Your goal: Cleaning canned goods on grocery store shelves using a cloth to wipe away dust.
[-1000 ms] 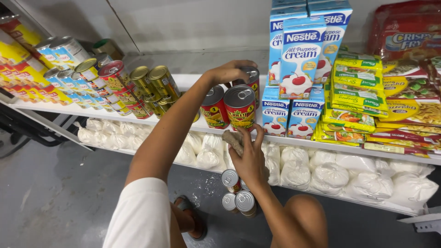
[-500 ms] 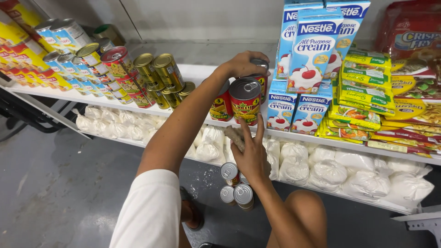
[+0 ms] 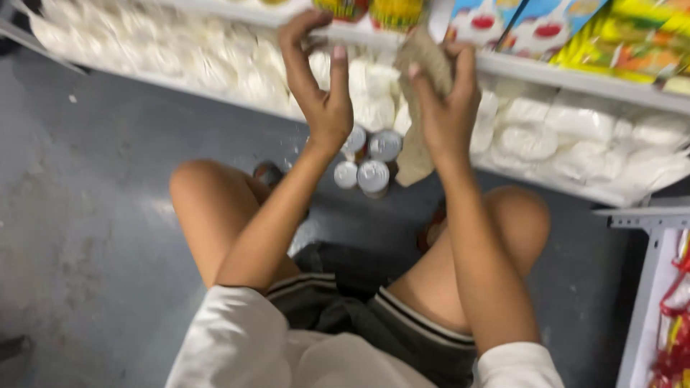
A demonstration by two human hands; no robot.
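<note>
My left hand [image 3: 320,86] is raised in front of the shelf edge with its fingers apart and nothing in it. My right hand [image 3: 442,108] grips a crumpled brownish cloth [image 3: 420,115] that hangs down from the fist. Several silver-topped cans [image 3: 370,162] stand on the grey floor between my knees, just below both hands. Two red and yellow cans [image 3: 370,11] stand on the white shelf [image 3: 575,80] right above my hands, cut off by the top of the view.
Blue and white cartons [image 3: 514,25] and yellow packets [image 3: 625,47] line the upper shelf to the right. White plastic bags [image 3: 575,133] fill the lower shelf. A white rack corner [image 3: 647,230] stands at the right. My bent knees flank the floor cans.
My left hand has let go of the can on the shelf and come down, open. The view has tilted down toward my lap and the floor. The right hand keeps the cloth.
</note>
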